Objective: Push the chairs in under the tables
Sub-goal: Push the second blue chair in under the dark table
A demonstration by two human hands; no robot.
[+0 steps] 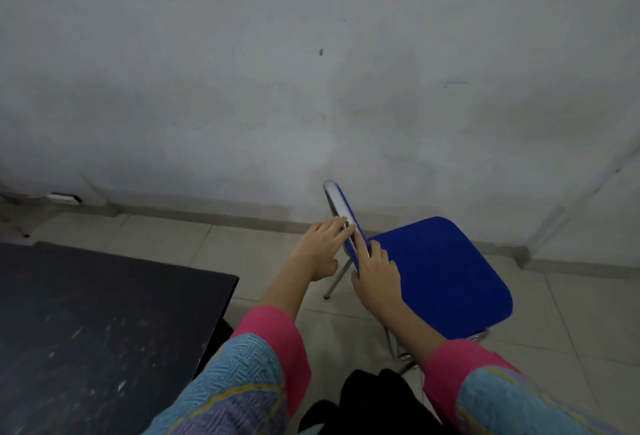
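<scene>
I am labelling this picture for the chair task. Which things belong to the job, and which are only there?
For the job: blue chair, black table, left hand, right hand.

Only there: white wall, tiled floor.

Chair seat [440,272] blue matt cloth; legs [334,282] shiny metal; table [104,313] matt black.
</scene>
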